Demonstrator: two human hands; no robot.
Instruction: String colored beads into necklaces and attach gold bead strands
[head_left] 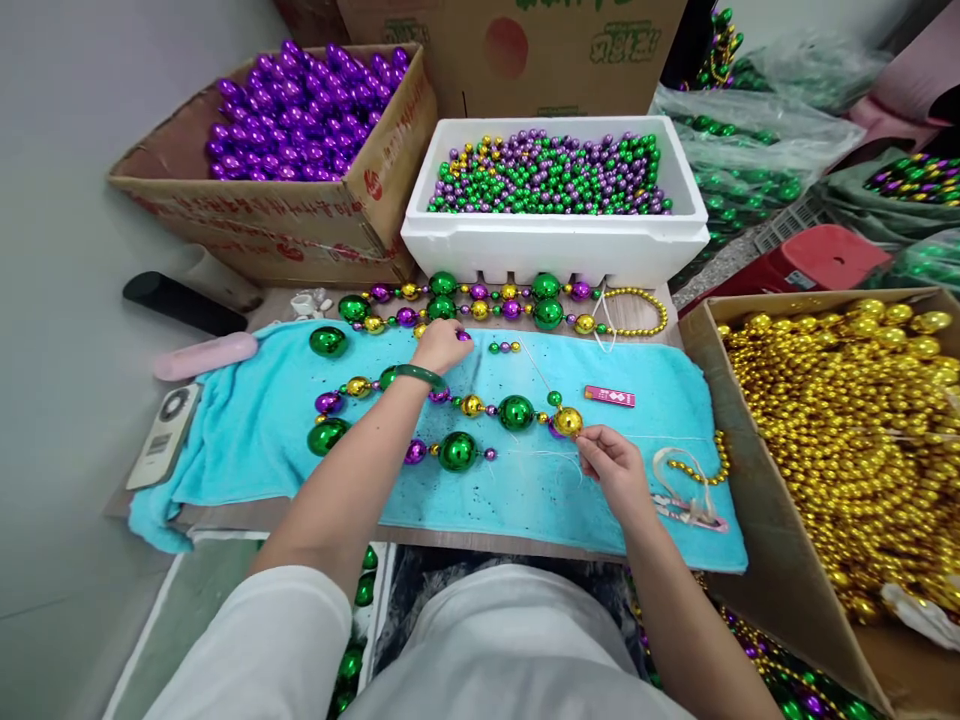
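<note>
My left hand (444, 347), with a green bangle (420, 376) at its wrist, is over the towel's far side, its fingers closed at a purple bead (463, 337). Close to the gold bead (568, 421), my right hand (611, 462) pinches at the end of the strand; thin white thread shows there. A strand of green, gold and purple beads (516, 412) loops across the blue towel (525, 500), partly hidden under my left forearm. Three small joined beads (504, 347) lie between the hands. Behind them a finished-looking necklace (547, 313) lies in rows.
A white foam box (555, 245) of small beads and a carton (300, 225) of purple beads stand at the back. A carton (787, 520) of gold beads is at right. A loose green bead (328, 341), a scale (165, 435) and a small pink packet (610, 397) lie around.
</note>
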